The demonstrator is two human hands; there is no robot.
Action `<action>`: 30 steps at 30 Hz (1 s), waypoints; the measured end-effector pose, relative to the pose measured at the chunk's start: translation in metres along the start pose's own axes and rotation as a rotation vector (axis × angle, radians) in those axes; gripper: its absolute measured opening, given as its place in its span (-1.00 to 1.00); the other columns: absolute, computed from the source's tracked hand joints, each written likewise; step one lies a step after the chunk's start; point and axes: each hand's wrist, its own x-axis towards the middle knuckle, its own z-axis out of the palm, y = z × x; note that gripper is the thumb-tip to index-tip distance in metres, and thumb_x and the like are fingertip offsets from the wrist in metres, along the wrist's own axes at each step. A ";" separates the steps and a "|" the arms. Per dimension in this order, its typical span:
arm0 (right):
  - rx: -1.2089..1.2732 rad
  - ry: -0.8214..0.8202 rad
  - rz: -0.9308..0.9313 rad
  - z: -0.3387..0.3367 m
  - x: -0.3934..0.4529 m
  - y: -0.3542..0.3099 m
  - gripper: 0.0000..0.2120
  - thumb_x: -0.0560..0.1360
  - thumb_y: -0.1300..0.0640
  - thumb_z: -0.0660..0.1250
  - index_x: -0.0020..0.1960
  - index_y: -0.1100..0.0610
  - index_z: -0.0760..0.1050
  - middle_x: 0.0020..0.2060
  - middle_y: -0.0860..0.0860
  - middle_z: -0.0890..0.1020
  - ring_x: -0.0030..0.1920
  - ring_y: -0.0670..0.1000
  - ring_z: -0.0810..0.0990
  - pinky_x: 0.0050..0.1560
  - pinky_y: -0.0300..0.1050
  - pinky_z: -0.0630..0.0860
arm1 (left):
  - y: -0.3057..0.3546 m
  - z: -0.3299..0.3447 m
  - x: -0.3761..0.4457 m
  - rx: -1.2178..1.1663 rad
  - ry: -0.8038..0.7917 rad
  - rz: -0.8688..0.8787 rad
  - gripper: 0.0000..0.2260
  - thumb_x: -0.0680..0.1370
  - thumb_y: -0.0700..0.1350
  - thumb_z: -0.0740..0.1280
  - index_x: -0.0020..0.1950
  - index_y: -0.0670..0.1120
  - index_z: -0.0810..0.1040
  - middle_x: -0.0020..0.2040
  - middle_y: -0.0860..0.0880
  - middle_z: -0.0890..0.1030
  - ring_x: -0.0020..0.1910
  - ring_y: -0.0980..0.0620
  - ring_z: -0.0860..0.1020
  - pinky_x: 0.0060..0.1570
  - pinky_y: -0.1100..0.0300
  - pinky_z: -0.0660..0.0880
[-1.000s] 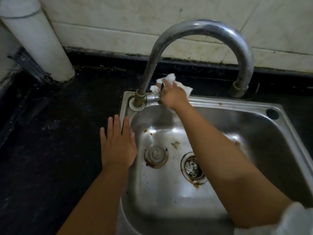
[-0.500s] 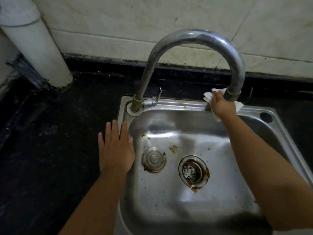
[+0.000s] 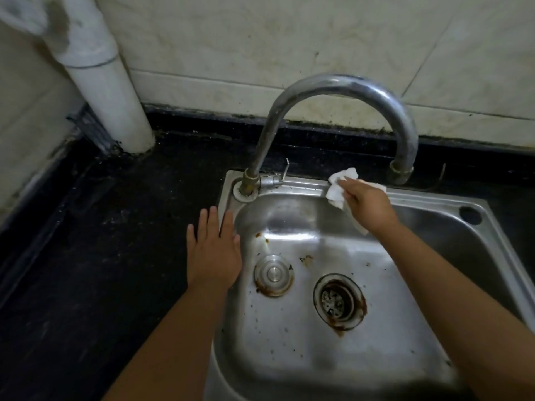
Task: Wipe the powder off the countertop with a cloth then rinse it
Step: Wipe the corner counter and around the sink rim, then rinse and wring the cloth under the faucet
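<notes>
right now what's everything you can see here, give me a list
sink: one, steel, rust-stained, set into the countertop
faucet: one, silver gooseneck, back left corner of sink, no water visible
faucet handle: one, small, metal, beside the faucet base
drain: one, rusty rim, in the basin floor
round cap: one, silver, left of the drain
countertop: one, black, around the sink
pipe: one, white, back left corner
wall tiles: pale, stained, behind the sink
cloth: one, white, on the sink's back rim
left hand: flat on the sink's left edge
right hand: gripping the cloth
</notes>
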 end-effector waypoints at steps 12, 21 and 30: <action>1.396 0.074 0.592 -0.012 -0.148 -0.018 -0.71 0.57 0.19 0.16 0.26 0.20 0.46 0.06 0.16 0.60 -0.05 0.10 0.62 -0.09 -0.01 0.61 | 0.016 -0.021 -0.029 0.092 0.047 0.199 -0.50 0.62 -0.01 0.01 0.52 -0.03 -0.08 0.53 -0.06 -0.10 0.50 -0.02 -0.18 0.42 -0.07 -0.20; 1.769 -0.070 0.708 -0.033 -0.142 -0.014 -0.06 0.04 -0.31 0.52 0.27 0.19 0.46 0.10 0.19 0.61 0.01 0.13 0.65 -0.27 -0.09 0.61 | 0.100 -0.066 0.007 -0.123 0.139 0.253 -0.48 0.60 -0.12 0.10 0.50 -0.19 -0.03 0.52 -0.14 -0.03 0.50 -0.04 -0.07 0.43 0.16 -0.11; 1.628 -0.051 0.645 -0.041 -0.122 -0.002 -0.72 0.57 0.09 0.16 0.18 0.20 0.48 -0.04 0.16 0.64 -0.12 0.08 0.66 -0.31 -0.11 0.61 | 0.115 -0.055 0.043 -0.124 0.066 0.110 -0.46 0.62 -0.14 0.05 0.48 -0.27 -0.16 0.51 -0.20 -0.15 0.50 -0.09 -0.13 0.41 0.17 -0.18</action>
